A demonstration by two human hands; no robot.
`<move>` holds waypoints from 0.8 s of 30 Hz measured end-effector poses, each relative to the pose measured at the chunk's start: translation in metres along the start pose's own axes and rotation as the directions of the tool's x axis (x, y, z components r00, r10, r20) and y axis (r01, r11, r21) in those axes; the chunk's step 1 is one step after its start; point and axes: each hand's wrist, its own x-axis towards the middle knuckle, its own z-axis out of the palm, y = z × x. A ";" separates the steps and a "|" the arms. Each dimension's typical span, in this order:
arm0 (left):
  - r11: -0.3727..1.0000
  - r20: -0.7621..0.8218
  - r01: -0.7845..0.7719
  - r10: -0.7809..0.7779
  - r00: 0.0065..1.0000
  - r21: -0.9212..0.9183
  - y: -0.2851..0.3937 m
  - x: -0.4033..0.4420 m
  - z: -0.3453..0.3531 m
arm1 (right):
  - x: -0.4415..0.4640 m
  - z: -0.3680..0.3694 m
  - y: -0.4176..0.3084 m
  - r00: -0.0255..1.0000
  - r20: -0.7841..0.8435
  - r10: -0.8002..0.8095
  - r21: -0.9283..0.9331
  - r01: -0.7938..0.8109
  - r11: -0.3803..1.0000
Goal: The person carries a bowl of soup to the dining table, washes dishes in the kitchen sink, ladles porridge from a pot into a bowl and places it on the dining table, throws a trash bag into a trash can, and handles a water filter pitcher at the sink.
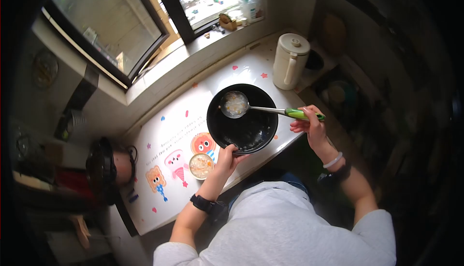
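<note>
My right hand [311, 125] is closed around the green handle of a ladle [268, 109]. The ladle's bowl is filled with porridge [235, 104] that has small orange and yellow bits, and it hangs over the dark inside of a black pot [242, 133]. Gripping the pot's near rim is my left hand [229, 158], with the thumb over the edge. Traces of porridge cling to the pot's inner wall. Just left of my left wrist stands a small bowl [201, 166] filled with the same kind of porridge.
A cream jug [291, 62] with a lid stands at the counter's back right. At the left is a pinkish cooker [113, 167] with a dark lid. The white counter mat [169, 116] carries cartoon prints. Behind it, an open window [111, 22] rises above a sill holding small items.
</note>
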 end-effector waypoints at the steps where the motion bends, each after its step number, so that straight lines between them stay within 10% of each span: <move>1: 0.997 -0.006 0.047 -0.048 0.999 -0.053 -0.004 0.004 -0.007 | -0.004 0.000 0.000 1.000 0.004 0.017 -0.011 -0.017 1.000; 16: 0.968 0.031 0.117 -0.112 0.993 -0.223 -0.057 0.014 -0.073 | -0.060 0.082 0.029 0.896 0.402 0.188 -0.233 -0.099 0.968; 19: 0.954 0.175 0.193 -0.155 0.972 -0.228 -0.051 -0.007 -0.087 | -0.069 0.099 0.058 0.775 0.631 -0.034 -0.372 0.341 0.863; 21: 0.928 0.219 0.263 -0.208 0.953 -0.262 -0.054 -0.019 -0.106 | -0.071 0.111 0.059 0.505 0.834 -0.224 -0.283 0.739 0.611; 24: 0.851 0.095 0.291 -0.278 0.956 -0.438 -0.060 -0.038 -0.151 | -0.072 0.115 0.065 0.297 0.940 -0.170 -0.188 0.862 0.470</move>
